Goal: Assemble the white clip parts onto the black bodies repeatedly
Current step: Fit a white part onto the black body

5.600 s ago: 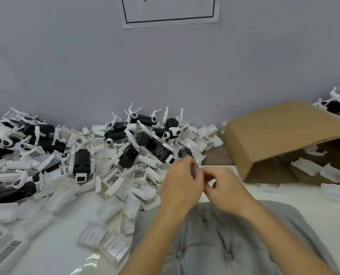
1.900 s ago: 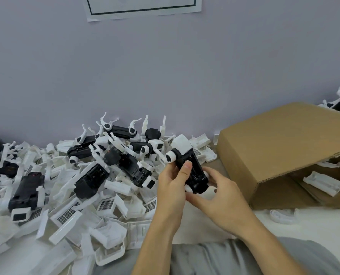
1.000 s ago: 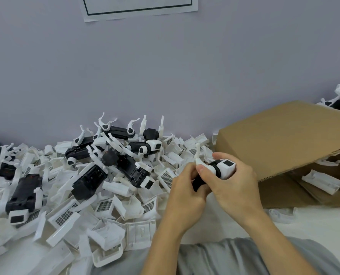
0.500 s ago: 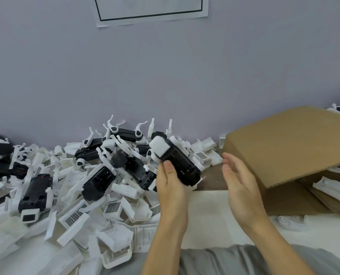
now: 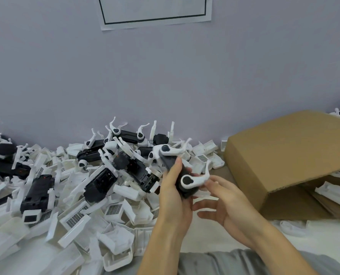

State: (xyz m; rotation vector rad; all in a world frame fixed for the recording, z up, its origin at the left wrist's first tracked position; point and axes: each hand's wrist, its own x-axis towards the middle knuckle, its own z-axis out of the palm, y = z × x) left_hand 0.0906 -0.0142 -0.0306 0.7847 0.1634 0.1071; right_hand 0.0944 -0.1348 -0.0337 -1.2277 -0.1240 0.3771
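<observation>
Left of the hands, a loose pile (image 5: 70,187) of white clip parts and black bodies, too many to count, lies within reach on the worktop (image 5: 214,233). The left hand (image 5: 174,197) grips one black body (image 5: 180,175) bearing two white clips, raised for checking; the right hand (image 5: 224,203) hovers loosely spread, touching the nearer clip (image 5: 195,179). One cardboard box (image 5: 284,155) lies to their right.

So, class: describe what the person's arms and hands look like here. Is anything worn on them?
Both the left hand and the right hand are bare: no gloves, rings or watch show. The forearms are bare too, with no sleeves in view down to the bottom edge. The fingers carry no tape or markings.
</observation>
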